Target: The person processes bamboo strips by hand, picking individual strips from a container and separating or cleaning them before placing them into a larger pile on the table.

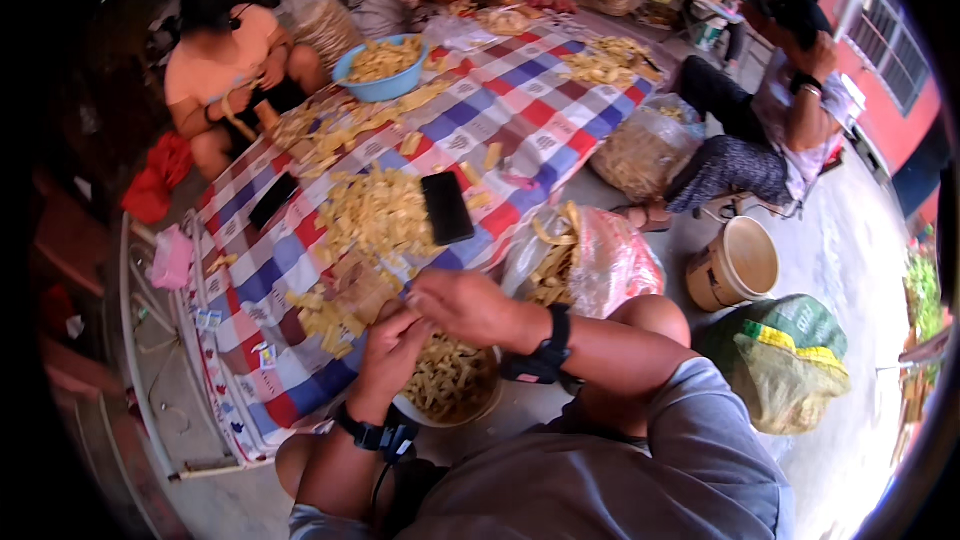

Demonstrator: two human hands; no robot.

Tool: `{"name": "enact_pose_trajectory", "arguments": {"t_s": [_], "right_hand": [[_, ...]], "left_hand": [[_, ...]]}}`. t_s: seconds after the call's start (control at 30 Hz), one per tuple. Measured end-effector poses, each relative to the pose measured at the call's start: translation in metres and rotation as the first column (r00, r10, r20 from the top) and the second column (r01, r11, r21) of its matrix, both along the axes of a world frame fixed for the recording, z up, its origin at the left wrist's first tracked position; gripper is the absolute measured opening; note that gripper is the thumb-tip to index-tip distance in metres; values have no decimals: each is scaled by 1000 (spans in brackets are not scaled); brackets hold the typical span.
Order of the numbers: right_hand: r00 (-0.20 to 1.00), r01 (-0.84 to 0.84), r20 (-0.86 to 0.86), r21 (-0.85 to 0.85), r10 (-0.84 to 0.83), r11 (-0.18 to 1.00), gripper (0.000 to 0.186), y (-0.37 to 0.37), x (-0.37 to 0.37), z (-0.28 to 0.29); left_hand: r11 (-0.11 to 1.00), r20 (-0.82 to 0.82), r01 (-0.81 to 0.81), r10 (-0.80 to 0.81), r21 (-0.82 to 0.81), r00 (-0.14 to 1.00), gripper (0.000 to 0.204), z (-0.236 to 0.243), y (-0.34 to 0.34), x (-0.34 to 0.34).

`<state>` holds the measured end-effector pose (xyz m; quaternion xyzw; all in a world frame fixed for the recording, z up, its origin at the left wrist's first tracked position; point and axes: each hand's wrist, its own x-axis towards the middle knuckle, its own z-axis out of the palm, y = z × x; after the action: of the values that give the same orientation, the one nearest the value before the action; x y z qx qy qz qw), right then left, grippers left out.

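My left hand (394, 342) and my right hand (465, 306) meet at the near edge of the table, fingers closed and pressed together. What they pinch, if anything, is too small or hidden to make out. Just below them is a round bowl (497, 402) of curled, knotted pale-yellow pieces (448, 380), partly covered by my left wrist. Beyond my hands a heap of flat, cut yellow strips (378, 212) lies on the checked tablecloth (545, 145). A brown flat piece (362, 287) rests at its near side, and a black phone (447, 208) lies against its right side.
A blue basin (385, 88) of strips stands farther back, near a seated person (225, 65). Another person (790, 110) sits at the right. Around my right side are a plastic bag (590, 260) of strips, a beige bucket (735, 262) and a green-yellow sack (785, 365).
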<state>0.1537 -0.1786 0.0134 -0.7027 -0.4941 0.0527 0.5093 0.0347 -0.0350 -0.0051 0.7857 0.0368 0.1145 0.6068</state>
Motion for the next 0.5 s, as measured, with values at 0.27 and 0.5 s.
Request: {"name": "enact_pose_trajectory", "arguments": {"t_s": [0.27,0.5], "right_hand": [[794,-243,-569,22,212,970,23,3,-8,-14],[758,-284,-640,-148,127,947,25,-5,3,13]], "left_hand": [[832,5,-115,140,-542,990,21,16,6,-7],[872,-80,-114,86,-477,993,19,15,35,-11]]}}
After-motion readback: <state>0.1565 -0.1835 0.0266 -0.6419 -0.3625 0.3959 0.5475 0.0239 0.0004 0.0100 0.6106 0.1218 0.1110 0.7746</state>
